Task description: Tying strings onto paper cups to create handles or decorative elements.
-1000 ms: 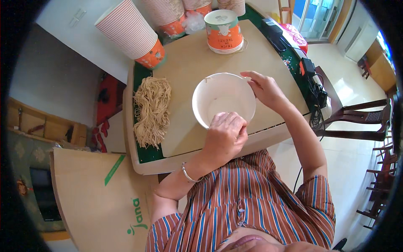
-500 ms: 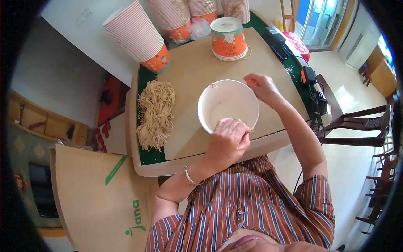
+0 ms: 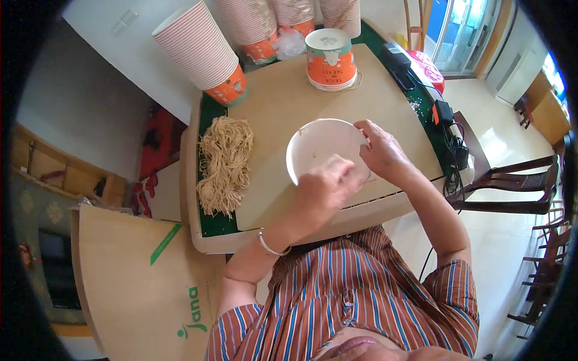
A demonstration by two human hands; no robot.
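A paper bucket (image 3: 316, 144) with a white inside stands in front of me on the cardboard sheet, its mouth toward me. My right hand (image 3: 388, 150) grips its right rim with bent fingers. Across the near side of the mouth is my left hand (image 3: 322, 195), smeared by motion, so its fingers cannot be made out. A bundle of beige cords (image 3: 226, 165) lies to the left. Farther back, an orange and green printed bucket (image 3: 332, 63) stands upside down, with a loop of cord at its right side.
A tall leaning stack of nested buckets (image 3: 198, 51) rises at the back left, with more wrapped stacks (image 3: 250, 24) behind. Black adapters and cables (image 3: 454, 144) run along the table's right edge. A large cardboard box (image 3: 132, 271) sits at lower left, and a dark chair (image 3: 512, 180) at right.
My left hand has lifted off the bucket's near rim and blurs over its mouth. The right hand has come down and closed on the right rim. The bucket has tilted slightly.
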